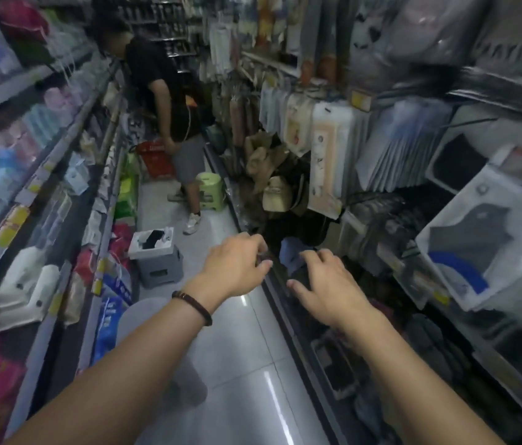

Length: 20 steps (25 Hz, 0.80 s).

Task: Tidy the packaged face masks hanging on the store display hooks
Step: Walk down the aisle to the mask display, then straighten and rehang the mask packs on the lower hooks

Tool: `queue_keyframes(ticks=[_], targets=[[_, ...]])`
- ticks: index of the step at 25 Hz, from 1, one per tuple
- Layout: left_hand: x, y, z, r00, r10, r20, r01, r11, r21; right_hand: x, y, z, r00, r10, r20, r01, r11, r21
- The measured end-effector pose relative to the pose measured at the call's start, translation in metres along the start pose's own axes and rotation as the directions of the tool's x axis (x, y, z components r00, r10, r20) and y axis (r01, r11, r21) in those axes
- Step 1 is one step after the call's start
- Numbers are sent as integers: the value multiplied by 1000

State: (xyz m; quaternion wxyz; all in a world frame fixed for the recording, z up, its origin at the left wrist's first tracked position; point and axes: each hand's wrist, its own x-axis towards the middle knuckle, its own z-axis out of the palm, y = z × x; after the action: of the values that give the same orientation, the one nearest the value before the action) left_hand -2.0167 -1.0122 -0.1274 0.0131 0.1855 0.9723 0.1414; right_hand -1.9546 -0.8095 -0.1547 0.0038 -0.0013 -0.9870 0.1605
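I'm in a narrow shop aisle with a pale grey tiled floor (243, 364) that throws back streaks of ceiling light. Crowded shelving on the left (60, 175) faces a packed hook wall on the right (365, 149). Further down, a shopper in a black top (170, 101) stands by a red basket (153, 159), a green stool (210, 191) and a grey step stool (160, 261).

Dim aisle, glare streaks on the floor tiles (269, 364), shelves (60, 146) motion-blurred and bent toward the frame edges.
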Motion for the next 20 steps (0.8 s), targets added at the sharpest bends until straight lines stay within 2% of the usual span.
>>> queue_keyframes(ticks=[5,7,10,13,16,18,20], targets=[[111,31,-3,966,258,25,-251,957,-145,45,27,-35,965,225,-134,-215,973,85],[145,50,-7,924,380,37,-368,912,-183,48,30,-49,924,334,-186,-312,940,140],[184,86,-12,820,568,72,-541,810,-227,37,36,-69,811,505,-297,-439,860,261],[208,133,-15,703,707,79,-654,686,-321,12,36,-92,640,648,-413,-547,762,347],[211,181,-17,624,777,86,-678,593,-436,-22,33,-107,445,726,-524,-588,678,440],[202,205,-19,600,796,83,-657,549,-517,-46,35,-112,277,770,-575,-596,607,526],[193,222,-15,609,786,107,-594,541,-596,-64,36,-116,105,797,-595,-555,543,630]])
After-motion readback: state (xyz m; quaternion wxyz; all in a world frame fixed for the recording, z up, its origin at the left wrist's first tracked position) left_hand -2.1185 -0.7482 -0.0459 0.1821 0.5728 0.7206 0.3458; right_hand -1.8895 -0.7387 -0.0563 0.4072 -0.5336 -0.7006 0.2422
